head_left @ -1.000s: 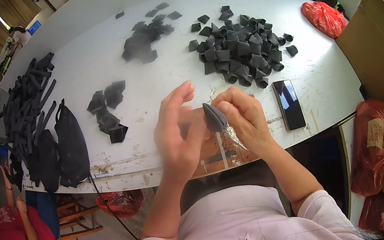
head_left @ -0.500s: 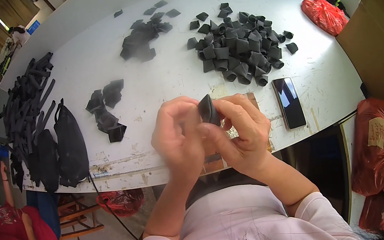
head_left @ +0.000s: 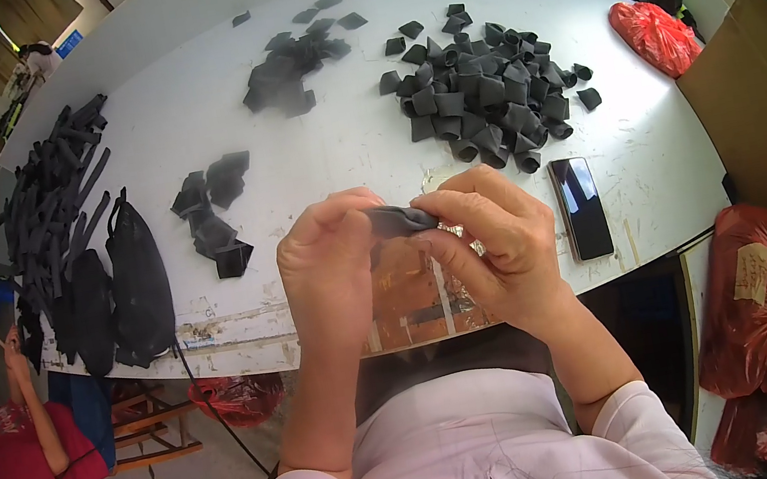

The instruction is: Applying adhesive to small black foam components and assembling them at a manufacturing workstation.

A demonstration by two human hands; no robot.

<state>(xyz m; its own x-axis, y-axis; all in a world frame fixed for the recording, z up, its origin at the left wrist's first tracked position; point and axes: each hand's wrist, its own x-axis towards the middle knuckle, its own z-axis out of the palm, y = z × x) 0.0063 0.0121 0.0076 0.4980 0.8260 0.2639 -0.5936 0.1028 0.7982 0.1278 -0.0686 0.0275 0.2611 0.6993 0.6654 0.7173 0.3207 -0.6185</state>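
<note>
Between my two hands, above the table's front edge, a small black fabric piece (head_left: 401, 219) is stretched sideways. My left hand (head_left: 326, 259) pinches its left end, partly covering it. The right end sits between the thumb and fingers of my right hand (head_left: 495, 236). Beyond my right hand lies a heap of black fabric pieces (head_left: 481, 96), many of them curled into short tubes. Flat black pieces (head_left: 215, 217) form a small group left of my hands, and another pile of flat pieces (head_left: 284, 71) lies farther back.
Black strips (head_left: 51, 194) and a black pouch (head_left: 139, 280) lie along the table's left side. To my right are a phone (head_left: 581, 206), a red plastic bag (head_left: 654, 37) and a cardboard sheet (head_left: 750, 97). Red bags (head_left: 749, 300) stand below the right edge. A person (head_left: 37, 440) sits at left.
The black piece has turned from upright to nearly level between my hands. My hands have moved slightly apart, the left one shifting left.
</note>
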